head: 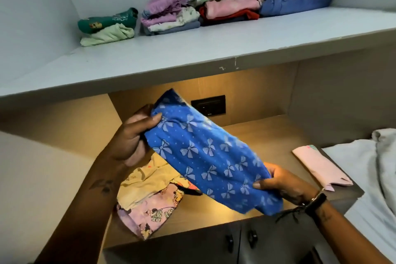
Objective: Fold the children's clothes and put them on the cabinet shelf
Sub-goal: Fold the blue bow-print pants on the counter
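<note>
A folded blue garment with pale bow prints (205,154) hangs in the air over the lit wooden counter (267,135). My left hand (132,135) grips its upper left end and my right hand (280,184) grips its lower right end. Under it on the counter lie loose clothes: a yellow piece (145,180) and a lilac cartoon-print piece (150,214). A folded pink garment (321,167) rests at the counter's right. Above, the grey cabinet shelf (192,53) carries several folded stacks, from a green pile (107,28) at the left to a blue pile (295,4) at the right.
A black wall socket (209,105) sits at the back of the counter niche. Grey bedding (377,167) lies at the right edge. Two cabinet doors with dark knobs (240,240) are below the counter. The shelf's front lip overhangs the niche.
</note>
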Tool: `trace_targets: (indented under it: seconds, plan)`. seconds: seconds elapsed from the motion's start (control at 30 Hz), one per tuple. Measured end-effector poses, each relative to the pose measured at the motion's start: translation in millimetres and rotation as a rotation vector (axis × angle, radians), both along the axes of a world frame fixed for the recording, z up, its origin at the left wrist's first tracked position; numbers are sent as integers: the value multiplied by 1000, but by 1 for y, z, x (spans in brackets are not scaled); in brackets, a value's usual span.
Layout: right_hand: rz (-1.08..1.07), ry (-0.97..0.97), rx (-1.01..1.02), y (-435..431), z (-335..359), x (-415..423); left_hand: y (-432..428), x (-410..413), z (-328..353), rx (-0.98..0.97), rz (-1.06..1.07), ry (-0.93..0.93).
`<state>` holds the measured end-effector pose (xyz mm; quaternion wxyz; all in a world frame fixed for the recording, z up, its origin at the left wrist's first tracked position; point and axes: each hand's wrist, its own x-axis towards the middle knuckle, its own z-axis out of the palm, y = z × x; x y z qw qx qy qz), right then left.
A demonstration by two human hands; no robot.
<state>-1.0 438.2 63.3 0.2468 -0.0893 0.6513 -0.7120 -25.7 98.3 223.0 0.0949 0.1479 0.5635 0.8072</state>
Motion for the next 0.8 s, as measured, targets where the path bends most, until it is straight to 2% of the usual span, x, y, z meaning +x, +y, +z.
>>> trace_targets:
  seconds: [0.07,0.13,0.27,0.37,0.43,0.53,0.57,0.63,0.7,0.8]
  plan:
    - [11,-40,68,30,1,-10,-1,-7,-33,115,162,-123]
    - [26,-77,187,56,4,-23,-1,-10,-67,95,253,-221]
    - [-7,-68,477,87,5,-68,1,-5,-138,4,390,-453]
    - [-51,59,693,90,-12,-103,14,2,-178,-134,516,-609]
    - [-36,142,924,83,-25,-119,26,11,-188,-242,577,-662]
    - [-26,439,1376,64,-32,-120,40,18,-204,-492,716,-592]
    - [-25,562,1441,56,-35,-115,43,20,-207,-558,767,-557]
    - [29,708,1389,38,-45,-98,50,20,-208,-654,835,-479]
    - [177,707,1325,24,-64,-84,60,19,-204,-711,894,-395]
    - [319,550,1377,13,-98,-72,81,14,-190,-811,953,-216]
